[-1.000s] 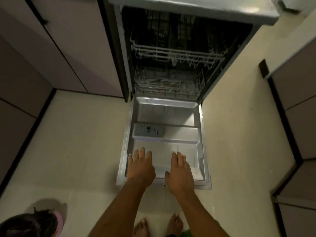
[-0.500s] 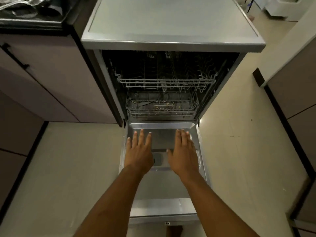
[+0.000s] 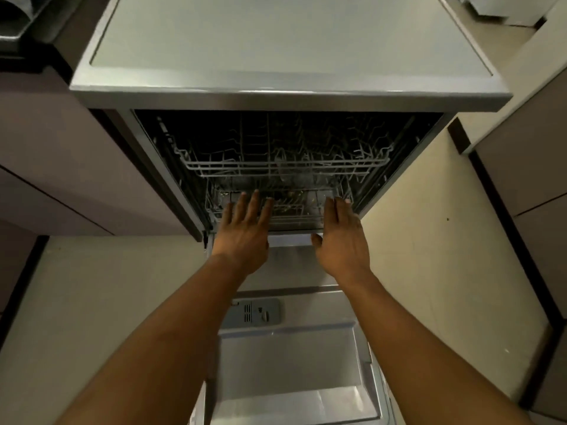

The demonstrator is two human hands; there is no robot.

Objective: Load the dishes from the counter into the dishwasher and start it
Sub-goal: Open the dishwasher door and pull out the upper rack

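Dishwasher (image 3: 288,96) stands open ahead. Both grips wide, holding nothing: left hand (image 3: 245,233) and right hand (image 3: 342,240) reach flat-fingered to the near rim of the lower rack (image 3: 294,210). The rack looks stiff, light wire, likely rolling; take its front rail. The door (image 3: 294,363) lies flat beneath.

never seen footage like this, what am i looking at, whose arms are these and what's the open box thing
A camera worn on a person's head looks down, so the arms are their own. The box is a dishwasher with its door folded down, the detergent dispenser showing on it. Inside sit an upper rack and a lower rack. The left hand and right hand stretch, fingers straight, toward the lower rack's front edge and hold nothing. Whether they touch it is unclear.
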